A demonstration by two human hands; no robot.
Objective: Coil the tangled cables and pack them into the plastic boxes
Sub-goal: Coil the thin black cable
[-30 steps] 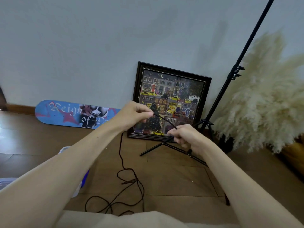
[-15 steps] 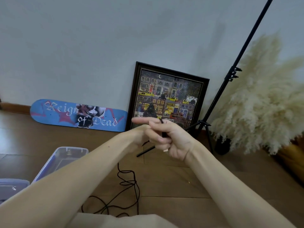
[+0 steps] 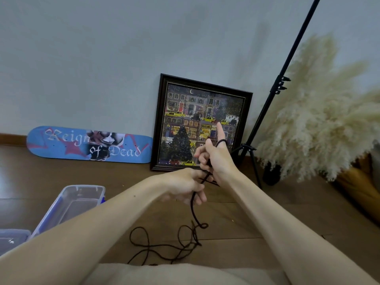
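Gripping the cable (image 3: 192, 208) with both hands: it loops round a raised finger of your right hand (image 3: 216, 159), your left hand (image 3: 183, 185) pinches it just below, slack tangled on the floor (image 3: 246, 214).

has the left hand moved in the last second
Yes: the left hand dropped from the framed picture's lower left corner to below its bottom edge, gripping the cable.

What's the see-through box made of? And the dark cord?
The box looks like clear, glossy plastic: the floor shows through its walls. The cord looks matte and dark, maybe rubber-coated or braided; it bends into soft loops, but it's too thin to tell.
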